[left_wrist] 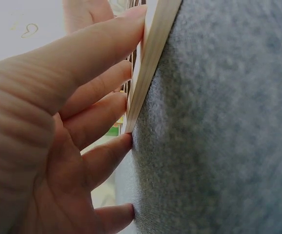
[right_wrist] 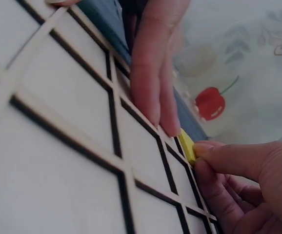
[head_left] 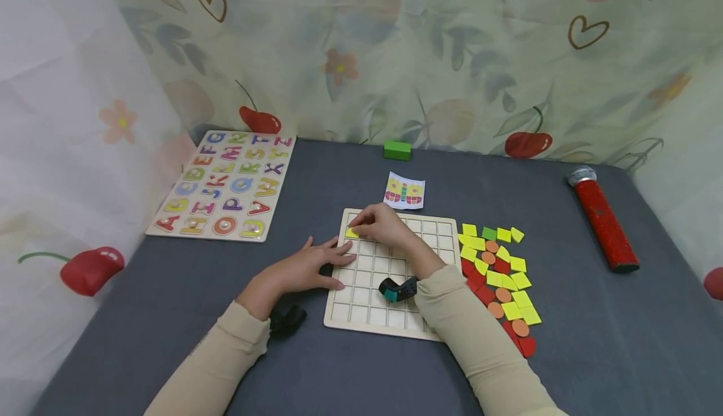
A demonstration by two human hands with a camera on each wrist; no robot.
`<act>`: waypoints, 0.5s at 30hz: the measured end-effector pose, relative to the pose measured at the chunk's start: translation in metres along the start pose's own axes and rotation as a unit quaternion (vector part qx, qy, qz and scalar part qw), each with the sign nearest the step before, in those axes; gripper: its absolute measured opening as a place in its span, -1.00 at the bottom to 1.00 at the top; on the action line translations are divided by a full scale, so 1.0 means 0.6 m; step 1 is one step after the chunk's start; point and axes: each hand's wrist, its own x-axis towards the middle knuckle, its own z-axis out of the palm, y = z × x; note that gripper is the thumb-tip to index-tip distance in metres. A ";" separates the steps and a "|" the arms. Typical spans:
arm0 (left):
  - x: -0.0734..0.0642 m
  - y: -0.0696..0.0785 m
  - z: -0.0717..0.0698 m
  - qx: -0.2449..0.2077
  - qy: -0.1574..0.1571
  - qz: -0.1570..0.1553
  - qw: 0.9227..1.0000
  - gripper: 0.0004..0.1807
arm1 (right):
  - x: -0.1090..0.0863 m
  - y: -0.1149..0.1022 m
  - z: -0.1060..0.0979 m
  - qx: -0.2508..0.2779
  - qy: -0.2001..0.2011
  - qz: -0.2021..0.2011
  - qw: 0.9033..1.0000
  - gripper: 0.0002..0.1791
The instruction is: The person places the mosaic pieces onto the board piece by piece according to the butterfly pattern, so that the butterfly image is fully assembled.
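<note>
My right hand [head_left: 384,224] pinches a yellow tile [right_wrist: 187,147] between thumb and index finger, at the upper left of a pale wooden grid board [head_left: 361,297]. In the head view, this tile overlaps a cell near the board's left edge. My left hand [head_left: 310,268] lies with spread fingers along that same left edge; some fingertips rest on the board. The left wrist view shows its thumb [left_wrist: 107,36] against the board's side and the little finger touching the cloth. A small card with a coloured butterfly pattern [head_left: 404,191] lies behind the board.
Loose yellow, red, orange and green tiles [head_left: 511,310] lie along the board's right side. An alphabet puzzle board [head_left: 240,216] sits at the back left, a green block [head_left: 397,150] by the back curtain, and a red microphone [head_left: 604,218] at the right.
</note>
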 end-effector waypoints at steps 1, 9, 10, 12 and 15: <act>0.000 0.000 -0.001 0.001 -0.001 0.001 1.000 -0.31 | 0.000 0.000 0.000 -0.002 0.001 0.001 1.000 -0.86; 0.000 0.001 -0.003 -0.001 -0.002 0.003 1.000 -0.31 | -0.005 0.002 0.004 0.008 0.023 0.007 1.000 -0.87; 0.000 0.001 -0.003 0.000 -0.002 0.002 1.000 -0.31 | -0.006 0.002 0.004 0.014 0.024 0.007 1.000 -0.87; 0.000 0.001 -0.003 -0.001 -0.002 0.003 1.000 -0.31 | -0.008 0.004 0.003 0.028 0.028 0.013 0.999 -0.86; -0.001 0.001 -0.002 0.000 0.001 0.003 1.000 -0.31 | -0.010 0.007 0.000 0.043 0.035 0.016 0.998 -0.83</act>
